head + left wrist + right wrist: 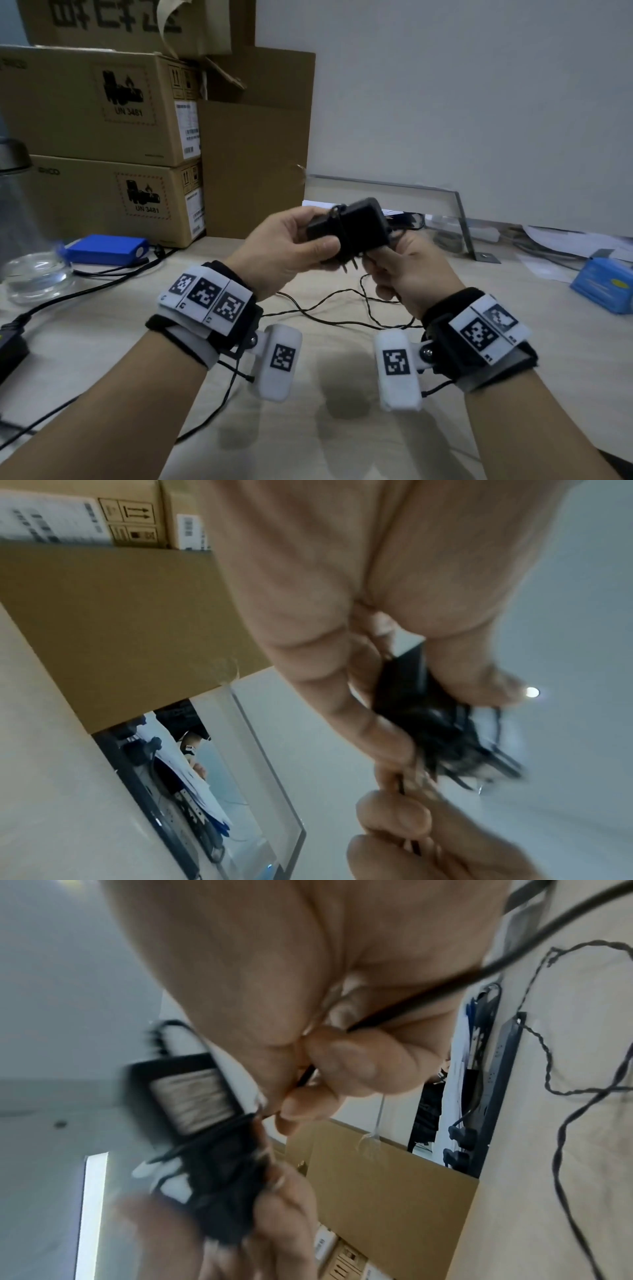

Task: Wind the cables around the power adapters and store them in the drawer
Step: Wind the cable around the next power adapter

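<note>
I hold a black power adapter (356,228) up above the desk, its plug prongs pointing down. My left hand (291,246) grips the adapter body between thumb and fingers. A few turns of its thin black cable (337,310) wrap the body; the loose rest trails down onto the desk. My right hand (407,270) pinches that cable just below the adapter. The left wrist view shows the adapter (407,685) in my fingers with blurred cable loops. The right wrist view shows the adapter (192,1096), its label facing the camera, and the cable (411,999) running through my curled fingers.
Stacked cardboard boxes (102,113) stand at the back left. A blue battery pack (106,250) and a glass vessel (30,274) sit at the left, with thicker black cables (68,298) across the desk (342,445). A blue box (606,284) lies right. A metal-framed partition (459,212) stands behind.
</note>
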